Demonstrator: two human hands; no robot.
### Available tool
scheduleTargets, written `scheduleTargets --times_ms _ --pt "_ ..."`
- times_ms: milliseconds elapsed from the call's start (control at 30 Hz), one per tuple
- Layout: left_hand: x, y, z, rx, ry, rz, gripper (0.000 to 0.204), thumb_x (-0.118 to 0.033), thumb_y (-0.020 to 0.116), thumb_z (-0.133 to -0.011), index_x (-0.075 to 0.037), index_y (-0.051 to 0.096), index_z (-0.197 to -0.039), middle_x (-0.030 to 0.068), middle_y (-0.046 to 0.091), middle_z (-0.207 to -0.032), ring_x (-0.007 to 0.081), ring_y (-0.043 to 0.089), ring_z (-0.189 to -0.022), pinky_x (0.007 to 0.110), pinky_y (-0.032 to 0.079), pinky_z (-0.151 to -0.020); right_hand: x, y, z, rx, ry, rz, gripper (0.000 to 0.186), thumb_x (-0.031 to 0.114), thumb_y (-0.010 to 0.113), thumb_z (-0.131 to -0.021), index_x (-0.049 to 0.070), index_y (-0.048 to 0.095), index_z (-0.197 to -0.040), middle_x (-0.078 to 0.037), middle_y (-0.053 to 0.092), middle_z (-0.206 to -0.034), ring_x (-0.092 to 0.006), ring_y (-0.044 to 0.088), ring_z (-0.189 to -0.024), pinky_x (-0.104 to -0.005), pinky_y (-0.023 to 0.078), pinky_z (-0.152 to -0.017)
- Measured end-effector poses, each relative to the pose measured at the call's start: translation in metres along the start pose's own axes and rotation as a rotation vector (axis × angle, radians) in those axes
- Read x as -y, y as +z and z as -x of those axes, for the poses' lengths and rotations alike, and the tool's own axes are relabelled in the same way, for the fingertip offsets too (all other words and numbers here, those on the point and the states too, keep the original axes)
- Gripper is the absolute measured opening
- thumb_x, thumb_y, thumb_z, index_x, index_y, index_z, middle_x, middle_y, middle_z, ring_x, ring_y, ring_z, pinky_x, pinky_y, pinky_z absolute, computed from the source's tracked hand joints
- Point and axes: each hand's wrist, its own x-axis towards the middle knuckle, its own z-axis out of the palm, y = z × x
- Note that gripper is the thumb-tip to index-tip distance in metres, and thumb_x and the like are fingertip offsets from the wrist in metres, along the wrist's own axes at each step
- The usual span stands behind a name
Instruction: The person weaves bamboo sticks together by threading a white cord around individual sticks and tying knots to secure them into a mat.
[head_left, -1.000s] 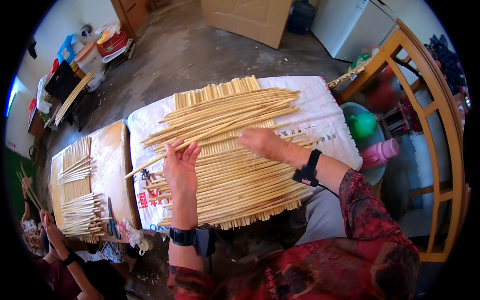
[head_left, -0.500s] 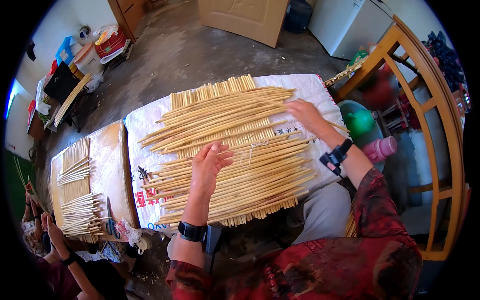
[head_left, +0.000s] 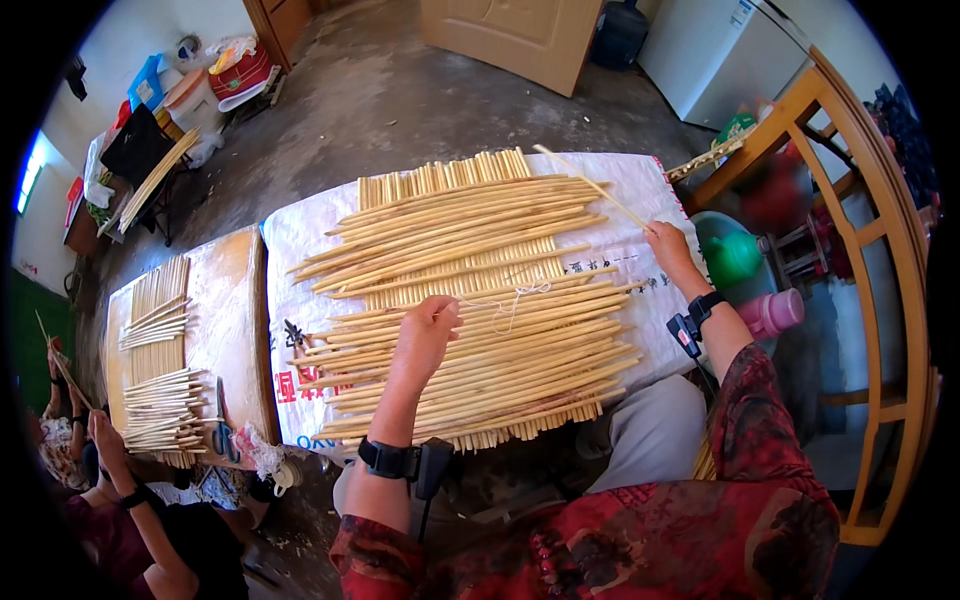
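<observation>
My right hand (head_left: 672, 250) is closed round one end of a thin pale stalk (head_left: 592, 187), which points up and left above the table's right part. Over the middle of the work, my left hand (head_left: 432, 325) has its fingers drawn together. A loose white string (head_left: 518, 300) runs up to those fingertips; whether they grip it I cannot tell. Below it lies a near layer of long straw-coloured stalks (head_left: 500, 360), and a far bundle of stalks (head_left: 460, 225) lies beyond. Both rest across a mat of stalks (head_left: 440, 178) laid the other way.
A white printed sheet (head_left: 305, 240) covers the table. To the left, another table (head_left: 235, 290) holds smaller stalk work and scissors (head_left: 221, 425), with a co-worker's hands (head_left: 105, 445) beside it. A wooden frame (head_left: 850, 230) and a basin (head_left: 712, 225) with a pink container (head_left: 778, 312) stand right.
My right hand has moved right, off the far bundle, and now has a single stalk raised in it. My left hand's fingers have come together near the string. The view has shifted slightly.
</observation>
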Motion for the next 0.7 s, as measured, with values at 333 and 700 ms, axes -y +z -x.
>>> scheduleTargets --times_ms 333,700 --pt "-0.005 -0.001 0.006 0.032 0.030 -0.072 0.027 -0.018 0.052 -0.091 0.006 0.058 -0.101 0.0093 0.062 -0.085 0.0158 0.062 -0.080 0.026 0.051 -0.066 0.041 0.011 -0.002 -0.034 -0.155 0.344 0.025 0.011 0.059 -0.075 0.007 0.056 -0.099 -0.013 0.055 -0.092 -0.0309 0.053 -0.093 -0.0424 0.043 -0.080" --pt "0.000 -0.002 0.007 0.085 0.009 -0.173 0.028 -0.020 0.052 -0.090 0.004 0.059 -0.100 0.0078 0.061 -0.085 0.0139 0.060 -0.079 0.026 0.049 -0.068 0.175 0.034 -0.015 0.042 -0.696 0.071 0.013 0.014 0.056 -0.076 0.008 0.060 -0.087 -0.008 0.056 -0.087 -0.0240 0.052 -0.091 -0.0377 0.040 -0.081"
